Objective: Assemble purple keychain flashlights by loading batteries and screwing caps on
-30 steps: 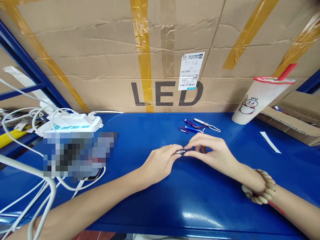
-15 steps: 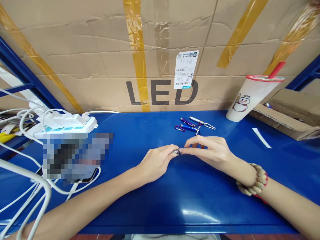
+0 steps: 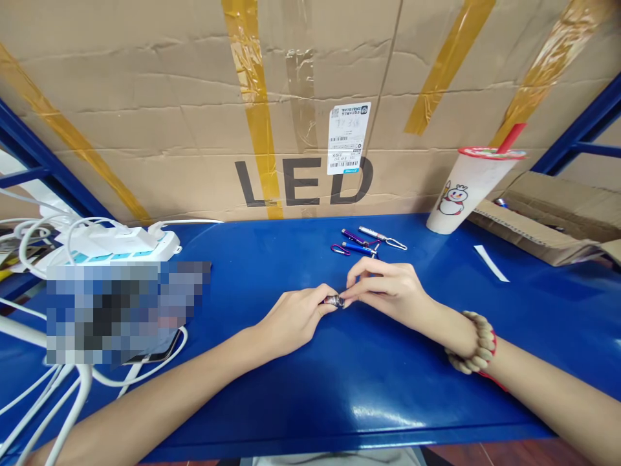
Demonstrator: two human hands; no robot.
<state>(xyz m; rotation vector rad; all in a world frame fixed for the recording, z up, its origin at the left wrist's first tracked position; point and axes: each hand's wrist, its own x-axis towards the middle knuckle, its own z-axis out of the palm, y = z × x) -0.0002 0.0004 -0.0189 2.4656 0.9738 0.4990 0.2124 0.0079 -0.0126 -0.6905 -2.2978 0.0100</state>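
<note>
Across one blue table, we count one left hand, one right hand, one beaded bracelet, three pens, one small cylinder, one cup, one straw, one power strip and one white slip. We also see one large box, one small box, one label, four yellow tapes and three printed letters. The cables we cannot number.
</note>
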